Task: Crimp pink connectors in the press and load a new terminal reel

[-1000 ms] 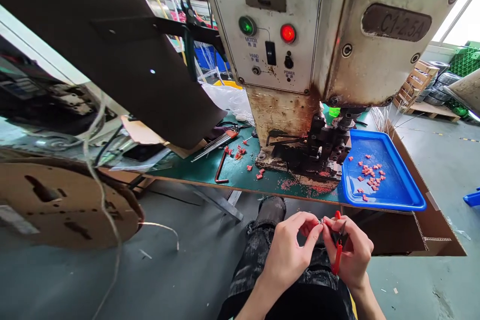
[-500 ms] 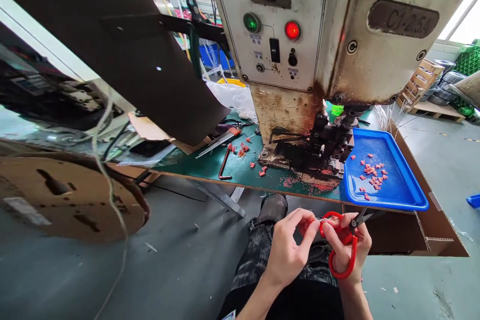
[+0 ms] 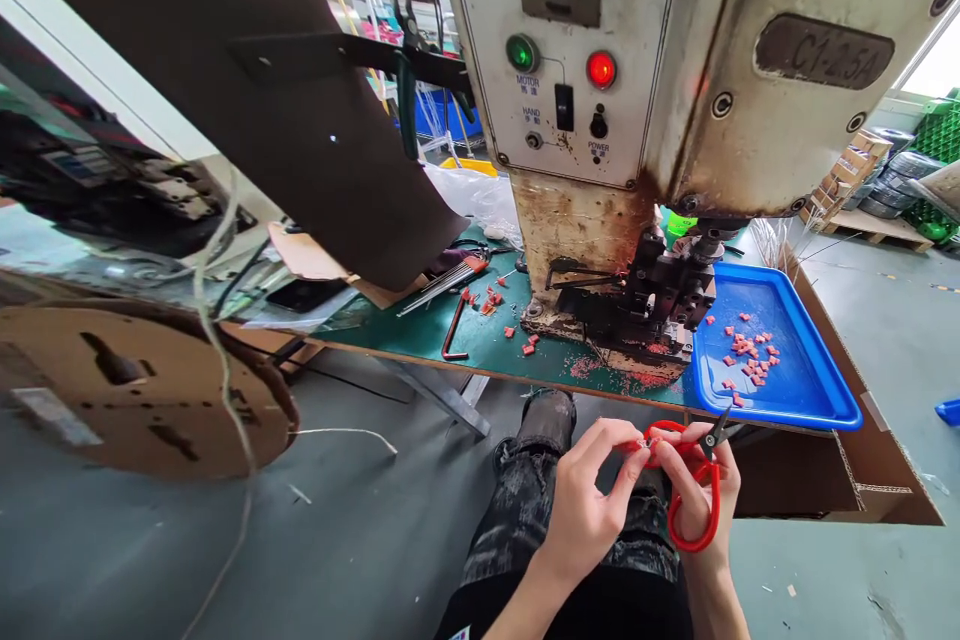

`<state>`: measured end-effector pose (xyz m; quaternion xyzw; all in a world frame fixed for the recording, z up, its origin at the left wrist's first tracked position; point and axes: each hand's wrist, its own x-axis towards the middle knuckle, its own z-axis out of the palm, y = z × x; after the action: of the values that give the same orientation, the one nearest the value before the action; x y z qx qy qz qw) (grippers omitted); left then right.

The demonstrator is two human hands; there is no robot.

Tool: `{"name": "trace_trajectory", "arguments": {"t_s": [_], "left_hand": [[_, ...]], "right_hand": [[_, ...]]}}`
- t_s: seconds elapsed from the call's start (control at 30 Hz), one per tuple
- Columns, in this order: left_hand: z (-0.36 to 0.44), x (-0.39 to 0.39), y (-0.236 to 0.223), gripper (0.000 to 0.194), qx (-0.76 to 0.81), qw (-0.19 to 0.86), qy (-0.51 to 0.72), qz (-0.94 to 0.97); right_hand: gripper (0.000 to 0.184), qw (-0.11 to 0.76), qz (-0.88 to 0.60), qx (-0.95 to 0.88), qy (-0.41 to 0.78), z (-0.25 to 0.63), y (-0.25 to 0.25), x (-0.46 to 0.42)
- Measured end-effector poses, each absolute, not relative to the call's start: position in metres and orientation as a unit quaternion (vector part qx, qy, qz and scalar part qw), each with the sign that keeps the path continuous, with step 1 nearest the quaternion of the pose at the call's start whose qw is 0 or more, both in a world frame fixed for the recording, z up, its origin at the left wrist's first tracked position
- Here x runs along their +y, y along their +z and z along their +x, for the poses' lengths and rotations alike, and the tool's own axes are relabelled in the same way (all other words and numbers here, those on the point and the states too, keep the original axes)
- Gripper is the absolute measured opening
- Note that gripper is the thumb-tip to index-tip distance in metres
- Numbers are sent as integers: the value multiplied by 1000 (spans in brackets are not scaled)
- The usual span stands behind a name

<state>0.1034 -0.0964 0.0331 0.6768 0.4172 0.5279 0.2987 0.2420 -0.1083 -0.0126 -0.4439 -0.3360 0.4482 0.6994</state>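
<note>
Both my hands are above my lap, at the front edge of the green workbench. A pair of red-handled scissors hangs in my right hand, its dark blades pointing up and away. The thumb and forefinger of that hand also pinch toward my left fingertips. My left hand is closed in a pinch on a tiny reddish piece, too small and too covered to name. The fingertips of the two hands almost meet. Just beyond them stands a stained press machine with its dark tooling.
A blue tray with several small red pieces sits right of the press. On the bench lie a hex key, red scraps and a phone. A cardboard reel stands at left; an open carton at right.
The view has shifted slightly, so the machine appears further right. My hands stay together at the small piece, fingers shifting a little. The scissor blades have turned more upright.
</note>
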Motion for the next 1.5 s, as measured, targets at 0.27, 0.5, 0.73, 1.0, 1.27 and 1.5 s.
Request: {"name": "trace_trajectory", "arguments": {"t_s": [0.27, 0.5, 0.73, 1.0, 1.27, 1.5], "left_hand": [[94, -82, 25, 23, 323, 164, 481, 798], [93, -84, 42, 3, 348, 464, 455, 676], [97, -77, 51, 16, 432, 468, 430, 640], [98, -79, 49, 17, 436, 520, 402, 615], [97, -80, 53, 24, 449, 526, 407, 596], [97, -83, 48, 28, 453, 572, 381, 568]], "right_hand": [[36, 646, -443, -350, 513, 266, 14, -109], [35, 607, -450, -390, 526, 275, 23, -105], [37, 610, -440, -394, 528, 262, 18, -106], [34, 639, -492, -379, 455, 247, 15, -114], [35, 640, -504, -422, 398, 247, 8, -120], [28, 653, -541, -425, 316, 232, 8, -123]]}}
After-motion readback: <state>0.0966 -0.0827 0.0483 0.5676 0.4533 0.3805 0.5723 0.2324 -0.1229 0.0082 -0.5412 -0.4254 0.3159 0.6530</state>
